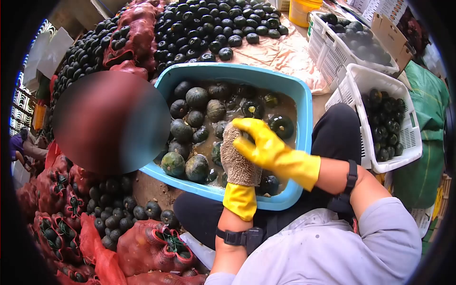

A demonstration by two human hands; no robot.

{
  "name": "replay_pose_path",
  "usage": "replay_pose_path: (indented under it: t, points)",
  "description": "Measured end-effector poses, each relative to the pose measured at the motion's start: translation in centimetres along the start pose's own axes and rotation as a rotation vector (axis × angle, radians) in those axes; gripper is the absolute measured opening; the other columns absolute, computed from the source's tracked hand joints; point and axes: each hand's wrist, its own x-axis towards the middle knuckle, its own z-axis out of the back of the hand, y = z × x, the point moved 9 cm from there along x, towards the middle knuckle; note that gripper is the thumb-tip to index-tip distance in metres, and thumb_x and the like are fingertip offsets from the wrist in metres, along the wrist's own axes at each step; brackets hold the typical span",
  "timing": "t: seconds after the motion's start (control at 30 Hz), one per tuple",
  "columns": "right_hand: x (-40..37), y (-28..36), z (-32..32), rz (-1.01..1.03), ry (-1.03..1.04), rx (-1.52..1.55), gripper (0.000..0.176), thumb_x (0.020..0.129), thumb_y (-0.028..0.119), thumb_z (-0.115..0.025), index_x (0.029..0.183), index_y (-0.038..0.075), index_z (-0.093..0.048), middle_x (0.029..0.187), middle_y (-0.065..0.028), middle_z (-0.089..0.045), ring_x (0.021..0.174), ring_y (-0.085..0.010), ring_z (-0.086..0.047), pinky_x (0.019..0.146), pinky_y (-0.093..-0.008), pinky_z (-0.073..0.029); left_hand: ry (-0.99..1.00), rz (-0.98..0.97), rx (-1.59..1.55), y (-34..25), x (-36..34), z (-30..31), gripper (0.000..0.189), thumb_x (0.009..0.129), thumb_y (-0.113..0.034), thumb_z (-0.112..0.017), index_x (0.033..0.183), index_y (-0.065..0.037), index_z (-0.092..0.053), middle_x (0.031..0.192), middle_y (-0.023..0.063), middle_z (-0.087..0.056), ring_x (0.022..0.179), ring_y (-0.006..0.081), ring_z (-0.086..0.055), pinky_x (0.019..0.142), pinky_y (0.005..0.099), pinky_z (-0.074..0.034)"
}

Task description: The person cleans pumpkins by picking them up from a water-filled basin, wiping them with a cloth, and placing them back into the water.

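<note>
A brown fleecy mitt [237, 159] covers my left hand [240, 166] over a yellow rubber glove, hiding its fingers. My right hand [268, 149], in a yellow rubber glove, is against the side of the mitt, thumb and fingers apart with a gap between them. Both hands are above the near side of a blue tub [308, 128]. Dark green round squashes [197, 98] sit in murky brown water in the tub, some of them dusty or mottled. One wet, glossy squash [281, 126] lies just beyond my right hand.
A heap of squashes [209, 28] spreads behind the tub. Red mesh sacks [152, 249] of squashes are at lower left. On the right, one white crate [413, 137] holds small dark squashes; another crate [327, 47] stands behind it. A yellow bucket [304, 12] is at the back. A blurred patch hides the left.
</note>
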Motion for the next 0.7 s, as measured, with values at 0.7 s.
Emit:
replay_pose_path:
  t: [0.7]
  points:
    - [-2.8,-4.9,-1.8,-0.646,0.24,0.381,0.074,0.099,0.05,-0.074,0.156,0.01,-0.051,0.139,-0.0153,-0.066,0.128,-0.0314,-0.063,0.109,-0.0429,-0.051,-0.224,0.107,-0.02,-1.8,-0.1,3.8,0.042,0.088,-0.016,-0.08,0.128,-0.011,-0.071,0.125,0.0152,-0.076,0.114,0.0361,-0.074,0.103,0.043,-0.057]
